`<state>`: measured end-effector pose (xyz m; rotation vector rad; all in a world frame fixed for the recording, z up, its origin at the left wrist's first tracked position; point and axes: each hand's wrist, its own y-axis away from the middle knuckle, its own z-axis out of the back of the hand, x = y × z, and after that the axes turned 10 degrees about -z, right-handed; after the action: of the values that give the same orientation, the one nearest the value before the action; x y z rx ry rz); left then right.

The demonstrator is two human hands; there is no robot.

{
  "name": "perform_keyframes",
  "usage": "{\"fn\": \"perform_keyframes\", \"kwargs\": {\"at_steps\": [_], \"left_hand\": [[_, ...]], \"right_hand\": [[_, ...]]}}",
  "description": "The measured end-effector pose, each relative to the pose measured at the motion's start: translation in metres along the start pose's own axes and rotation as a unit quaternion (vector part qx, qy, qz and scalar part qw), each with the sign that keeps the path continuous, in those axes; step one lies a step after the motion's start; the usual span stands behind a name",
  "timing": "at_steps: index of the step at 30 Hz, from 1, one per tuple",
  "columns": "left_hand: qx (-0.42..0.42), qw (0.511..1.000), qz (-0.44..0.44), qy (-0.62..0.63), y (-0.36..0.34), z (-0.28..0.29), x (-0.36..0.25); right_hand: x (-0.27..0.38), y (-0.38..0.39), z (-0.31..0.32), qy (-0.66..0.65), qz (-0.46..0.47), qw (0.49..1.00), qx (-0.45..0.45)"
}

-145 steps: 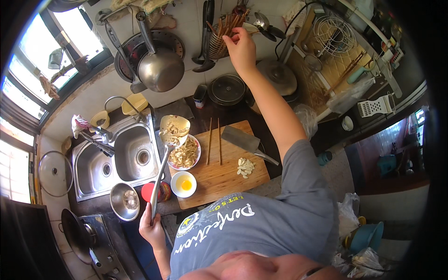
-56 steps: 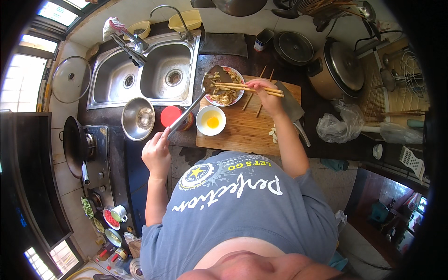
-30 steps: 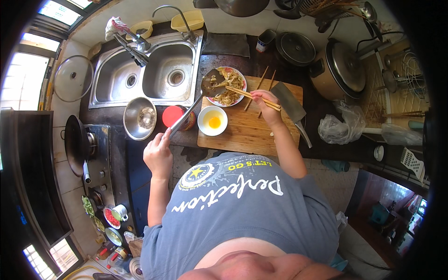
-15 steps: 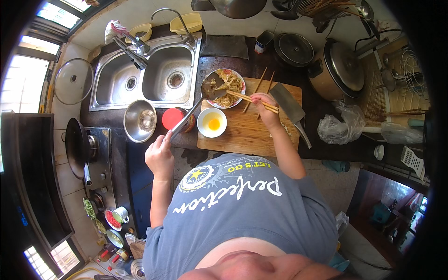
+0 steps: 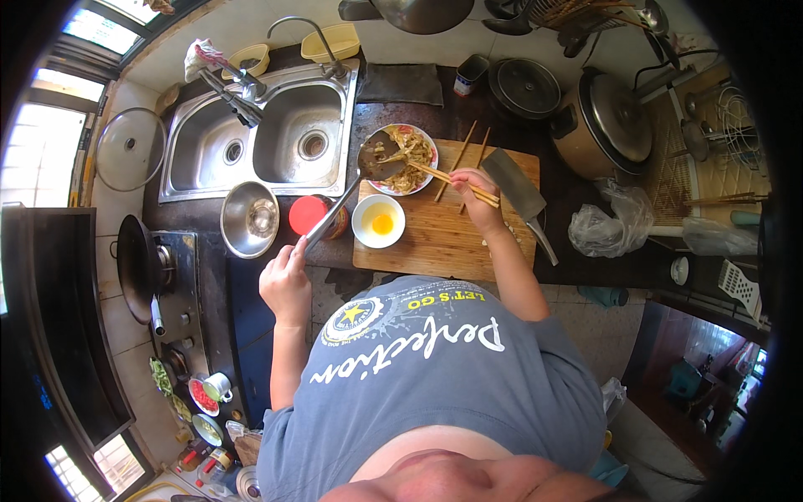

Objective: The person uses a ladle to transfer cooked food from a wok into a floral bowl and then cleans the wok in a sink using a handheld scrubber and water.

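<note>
Fingers (image 5: 481, 186) gripping chopsticks (image 5: 442, 176), tips leftward

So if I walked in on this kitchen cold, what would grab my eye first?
Probably the plate of noodles at the far edge of the wooden cutting board, worked from both sides: the right hand holds chopsticks in it, and the left hand holds a long metal spatula to it. Next, the small white bowl with a raw egg and the cleaver on the board.
</note>
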<state>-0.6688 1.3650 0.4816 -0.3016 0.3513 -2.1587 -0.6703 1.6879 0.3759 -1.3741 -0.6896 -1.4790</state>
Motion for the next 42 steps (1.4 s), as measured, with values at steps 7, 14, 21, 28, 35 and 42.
{"fn": "perform_keyframes", "kwargs": {"at_steps": [7, 14, 21, 28, 35, 42], "left_hand": [[0.006, 1.0, 0.003, 0.015, 0.0, 0.005, -0.001], [0.035, 0.999, 0.02, 0.014, 0.004, 0.012, 0.002], [0.033, 0.999, 0.032, 0.021, 0.007, 0.013, 0.004], [0.038, 0.998, 0.031, 0.031, 0.004, 0.017, 0.002], [0.04, 0.999, 0.029, 0.019, 0.007, 0.016, 0.005], [0.041, 0.999, 0.024, 0.024, 0.006, 0.018, 0.005]], "right_hand": [[0.008, 0.008, -0.021, -0.049, 0.058, 0.995, 0.067], [0.004, 0.005, -0.012, -0.04, 0.019, 0.999, 0.025], [0.014, 0.01, -0.025, -0.038, 0.096, 0.994, 0.03], [0.022, 0.013, -0.034, -0.025, 0.099, 0.993, 0.053], [0.014, 0.011, -0.024, -0.01, 0.08, 0.997, 0.018], [0.019, 0.025, -0.035, -0.004, 0.104, 0.992, 0.074]]}}
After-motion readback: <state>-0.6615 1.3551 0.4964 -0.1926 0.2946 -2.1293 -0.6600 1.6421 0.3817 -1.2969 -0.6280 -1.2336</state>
